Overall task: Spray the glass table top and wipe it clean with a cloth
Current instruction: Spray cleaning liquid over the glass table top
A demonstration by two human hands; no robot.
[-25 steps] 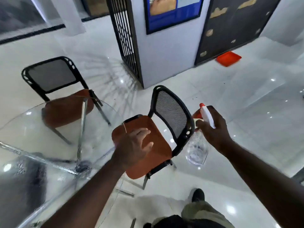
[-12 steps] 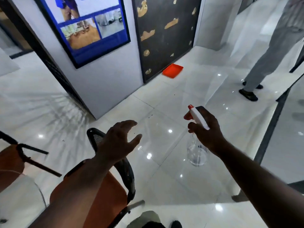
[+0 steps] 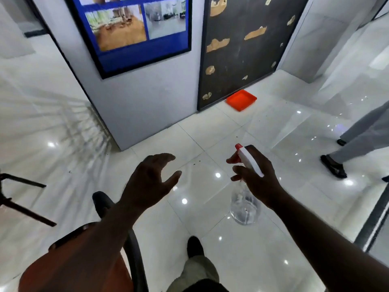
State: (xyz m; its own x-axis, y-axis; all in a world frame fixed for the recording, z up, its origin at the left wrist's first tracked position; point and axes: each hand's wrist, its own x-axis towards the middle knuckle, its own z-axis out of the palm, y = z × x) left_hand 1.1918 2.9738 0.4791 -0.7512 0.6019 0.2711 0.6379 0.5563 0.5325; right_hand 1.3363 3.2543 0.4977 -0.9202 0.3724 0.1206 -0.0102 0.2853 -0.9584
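Clear plastic spray bottle with white-and-red trigger head (image 3: 245,207) hangs over the tiled floor (image 3: 210,142) | my right hand (image 3: 259,180) curls round its neck | left hand (image 3: 147,182) spread, empty | likely light, slick, thin-walled; neck grip suits | glass table top, cloth out of view

the floor (image 3: 210,133) is made of big white tiles. it is shiny, with little bright spots of light on it. a flat red tray (image 3: 241,100) lies on it, right at the foot of the dark wall panel (image 3: 242,49). tiny dark crumbs (image 3: 194,164) lie near the middle. one black shoe (image 3: 194,246) stands low down, and another dark shoe (image 3: 333,166) stands at the right.
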